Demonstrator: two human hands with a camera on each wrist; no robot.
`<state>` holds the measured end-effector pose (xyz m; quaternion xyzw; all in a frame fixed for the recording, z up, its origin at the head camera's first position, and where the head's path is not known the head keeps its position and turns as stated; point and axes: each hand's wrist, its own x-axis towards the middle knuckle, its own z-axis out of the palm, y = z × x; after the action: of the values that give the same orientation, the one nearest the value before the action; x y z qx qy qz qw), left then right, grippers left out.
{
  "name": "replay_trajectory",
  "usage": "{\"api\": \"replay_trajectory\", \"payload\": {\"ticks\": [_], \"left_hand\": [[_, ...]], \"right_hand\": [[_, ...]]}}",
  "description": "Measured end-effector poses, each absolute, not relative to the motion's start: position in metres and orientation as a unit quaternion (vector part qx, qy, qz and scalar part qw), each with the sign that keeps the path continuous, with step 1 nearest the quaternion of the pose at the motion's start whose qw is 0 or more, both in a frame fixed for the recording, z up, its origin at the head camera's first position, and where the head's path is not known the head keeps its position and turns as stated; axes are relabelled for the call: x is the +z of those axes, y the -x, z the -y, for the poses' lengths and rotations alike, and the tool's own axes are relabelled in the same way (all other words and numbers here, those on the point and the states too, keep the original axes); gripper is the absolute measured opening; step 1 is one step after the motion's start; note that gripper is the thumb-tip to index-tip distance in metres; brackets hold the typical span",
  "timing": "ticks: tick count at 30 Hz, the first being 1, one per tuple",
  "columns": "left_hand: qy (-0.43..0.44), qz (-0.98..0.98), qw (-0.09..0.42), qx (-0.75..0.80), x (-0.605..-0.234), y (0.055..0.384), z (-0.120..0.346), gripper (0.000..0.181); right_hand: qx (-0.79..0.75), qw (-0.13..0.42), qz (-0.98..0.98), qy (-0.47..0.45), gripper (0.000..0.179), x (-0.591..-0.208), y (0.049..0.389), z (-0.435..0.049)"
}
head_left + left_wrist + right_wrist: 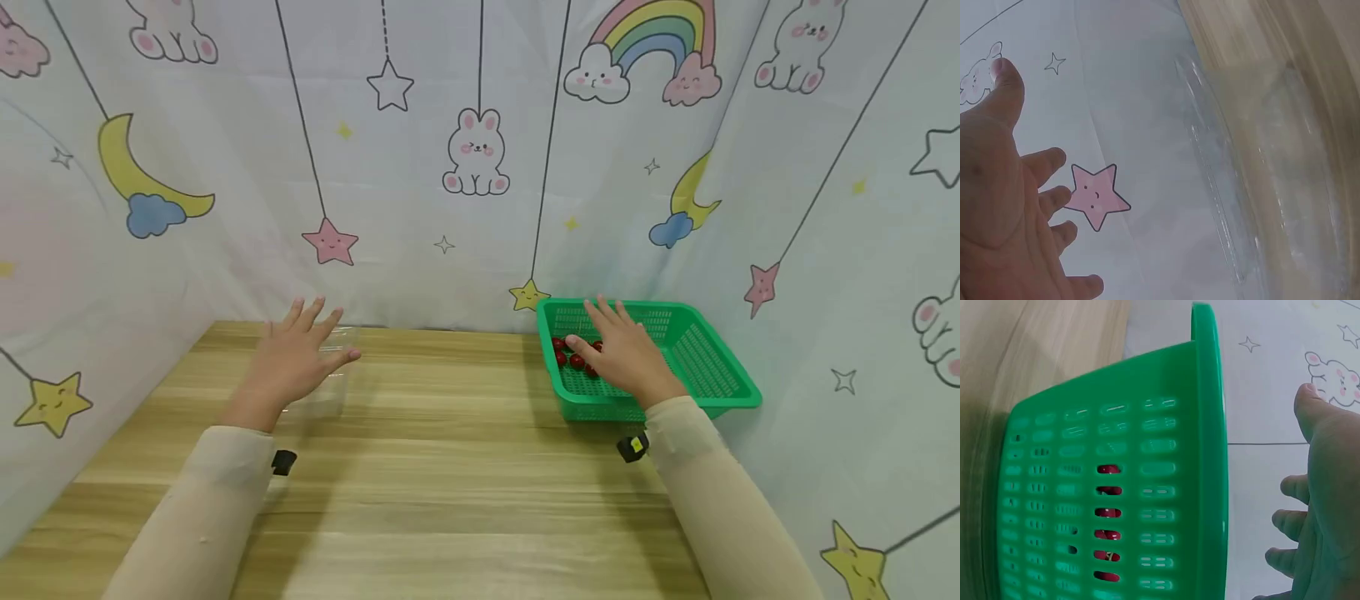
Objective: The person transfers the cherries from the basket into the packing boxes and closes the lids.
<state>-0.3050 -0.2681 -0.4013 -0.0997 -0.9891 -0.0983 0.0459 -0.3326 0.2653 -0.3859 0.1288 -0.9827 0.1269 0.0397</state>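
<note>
With fingers spread, my left hand (296,360) hovers over a clear plastic container (330,392) on the left part of the table. The left wrist view shows that container (1260,187) beside the hand, apart from the fingers (1054,200). My right hand (626,354) is held above a green basket (735,375), its fingers straight and holding nothing. Several small round red fruits (577,362), perhaps cherries or cherry tomatoes, lie at the basket's left end, partly hidden by the hand. Red shows through the basket's slots (1108,512) in the right wrist view.
A wood-grain table (450,467) spans the view below both hands. Behind and at the sides hangs a white cloth (420,167) printed with stars, rabbits and moons. A small black device (633,447) sits at the right wrist, another (283,462) at the left.
</note>
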Motion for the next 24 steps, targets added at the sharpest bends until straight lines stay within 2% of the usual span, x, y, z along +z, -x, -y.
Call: {"api": "replay_trajectory", "payload": {"ticks": [7,16,24], "left_hand": [[0.088,0.99,0.025,-0.11,-0.41,0.309,0.303,0.107],[0.062,0.979,-0.071,-0.183,-0.428,0.305,0.338,0.135],[0.069,0.973,-0.094,-0.198,-0.433,0.307,0.351,0.141]], "right_hand": [[0.136,0.028,0.98,-0.139,0.095,-0.394,0.332,-0.264],[0.188,0.002,0.971,-0.145,0.09,-0.401,0.325,-0.255],[0.201,-0.037,0.969,-0.141,0.079,-0.41,0.32,-0.246]]}}
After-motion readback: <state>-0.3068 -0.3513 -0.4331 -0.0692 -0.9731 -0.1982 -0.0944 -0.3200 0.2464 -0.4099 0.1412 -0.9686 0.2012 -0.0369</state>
